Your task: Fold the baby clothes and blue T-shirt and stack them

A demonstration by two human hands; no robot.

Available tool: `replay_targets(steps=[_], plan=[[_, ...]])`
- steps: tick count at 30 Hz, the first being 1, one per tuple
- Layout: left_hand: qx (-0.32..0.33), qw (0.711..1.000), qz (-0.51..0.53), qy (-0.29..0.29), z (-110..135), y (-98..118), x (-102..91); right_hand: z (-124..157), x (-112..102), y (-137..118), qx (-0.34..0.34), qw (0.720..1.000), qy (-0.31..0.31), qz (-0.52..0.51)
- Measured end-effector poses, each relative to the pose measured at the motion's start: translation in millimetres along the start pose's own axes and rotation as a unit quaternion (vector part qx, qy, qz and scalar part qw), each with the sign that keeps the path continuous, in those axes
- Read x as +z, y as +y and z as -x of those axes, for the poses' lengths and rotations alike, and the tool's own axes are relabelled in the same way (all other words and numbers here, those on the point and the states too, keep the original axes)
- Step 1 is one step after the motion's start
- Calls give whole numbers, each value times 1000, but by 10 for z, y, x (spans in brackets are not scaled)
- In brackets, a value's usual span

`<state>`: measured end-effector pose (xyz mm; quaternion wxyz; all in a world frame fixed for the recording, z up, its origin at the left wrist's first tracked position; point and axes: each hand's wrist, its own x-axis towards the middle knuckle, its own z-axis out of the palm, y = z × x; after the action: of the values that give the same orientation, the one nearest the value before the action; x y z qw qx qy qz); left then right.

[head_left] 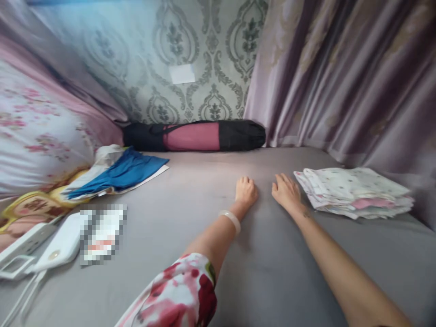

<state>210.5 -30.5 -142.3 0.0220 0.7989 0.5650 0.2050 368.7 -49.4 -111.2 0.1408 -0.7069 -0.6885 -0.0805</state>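
On the grey sheet lies my left hand, its fingers curled into a loose fist and no object showing in it. A pale bangle circles that wrist. A short gap to the right, my right hand rests on the sheet with its fingers stretched forward and slightly apart, holding nothing. Just beyond it on the right is a stack of folded, patterned white cloths, with a pink layer showing at its front. The right hand is close to the stack's left edge; whether they touch is hard to see.
A black and pink rolled bag lies along the patterned wall. At left are blue clothing, a floral pillow, a white power strip, a white case-like object and a blurred-out packet. Curtains hang at right.
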Motion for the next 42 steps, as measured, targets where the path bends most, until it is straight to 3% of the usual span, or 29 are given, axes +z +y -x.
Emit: replay_targets(steps=[3, 6, 14, 19, 25, 30, 36, 42], plan=[[-13, 999, 37, 7, -31, -45, 25, 21, 178, -204, -18, 998, -49, -47], [-75, 989, 127, 29, -96, -118, 60, 43, 296, -381, -36, 994, -69, -74], [-196, 907, 362, 92, -233, -260, 106, 102, 217, -816, -55, 988, -130, -61], [-222, 860, 451, 89, -243, -337, 54, 158, 285, -952, -67, 993, -86, -40], [-251, 805, 536, 36, -230, -561, -69, 252, 423, -964, -90, 996, 0, -16], [-283, 815, 501, 66, -82, -1077, -337, 260, 493, -954, -81, 996, 22, -12], [-308, 842, 424, 129, 249, -1915, -880, 264, 500, -966, -80, 996, 27, -9], [-331, 866, 332, 175, 666, -2579, -1374, 263, 494, -976, -73, 997, 12, -7]])
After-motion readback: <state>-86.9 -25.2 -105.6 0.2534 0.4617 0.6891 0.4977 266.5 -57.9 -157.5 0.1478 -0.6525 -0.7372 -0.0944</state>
